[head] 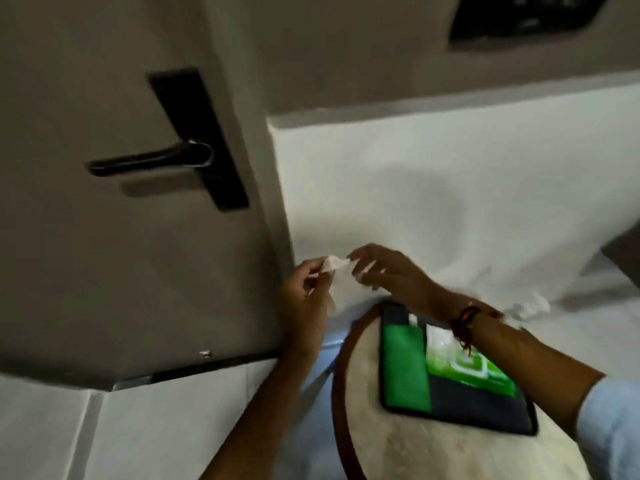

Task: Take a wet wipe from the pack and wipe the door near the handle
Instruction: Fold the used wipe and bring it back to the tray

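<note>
A small white wet wipe [333,263] is stretched between my two hands, in front of the white wall. My left hand [304,299] pinches its left end and my right hand [384,271] pinches its right end. Below my right forearm the green and dark wipe pack [450,375] lies flat on a round table [398,445]. The grey door [104,254] fills the left of the view, with a black lever handle [152,161] on a black plate [201,140] well above and left of my hands.
A white wall [450,185] stands right of the door frame. A crumpled white piece [530,306] lies on the floor by the wall. The round table has a dark wooden rim [341,393]. The floor is pale tile [52,427].
</note>
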`<control>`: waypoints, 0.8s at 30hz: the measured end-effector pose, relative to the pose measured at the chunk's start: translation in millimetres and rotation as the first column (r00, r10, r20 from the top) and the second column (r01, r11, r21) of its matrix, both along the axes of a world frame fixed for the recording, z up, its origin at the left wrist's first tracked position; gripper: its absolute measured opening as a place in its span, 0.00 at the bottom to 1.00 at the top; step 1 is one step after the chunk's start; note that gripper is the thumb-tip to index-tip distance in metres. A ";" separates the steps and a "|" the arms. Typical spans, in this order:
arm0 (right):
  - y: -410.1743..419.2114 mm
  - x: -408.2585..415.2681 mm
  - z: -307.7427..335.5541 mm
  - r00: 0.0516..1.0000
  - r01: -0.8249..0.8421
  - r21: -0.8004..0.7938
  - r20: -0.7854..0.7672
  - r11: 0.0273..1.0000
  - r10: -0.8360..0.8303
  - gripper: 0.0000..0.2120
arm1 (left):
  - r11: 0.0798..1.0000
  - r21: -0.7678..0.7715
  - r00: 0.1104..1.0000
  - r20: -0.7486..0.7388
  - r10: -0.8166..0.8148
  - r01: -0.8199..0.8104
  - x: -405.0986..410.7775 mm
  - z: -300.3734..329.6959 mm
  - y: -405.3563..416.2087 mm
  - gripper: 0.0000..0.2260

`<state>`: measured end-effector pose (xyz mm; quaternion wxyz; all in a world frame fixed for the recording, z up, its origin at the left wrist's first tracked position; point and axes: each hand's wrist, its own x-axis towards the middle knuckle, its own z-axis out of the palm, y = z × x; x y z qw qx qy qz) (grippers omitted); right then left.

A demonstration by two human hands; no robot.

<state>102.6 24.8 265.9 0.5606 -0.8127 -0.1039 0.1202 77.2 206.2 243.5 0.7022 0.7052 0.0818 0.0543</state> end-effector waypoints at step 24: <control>-223.8 -188.3 -333.0 0.638 0.564 -0.548 -0.186 0.617 -0.748 0.13 | 0.597 0.491 0.754 -0.562 -0.339 0.635 -89.0 -310.4 -254.8 0.10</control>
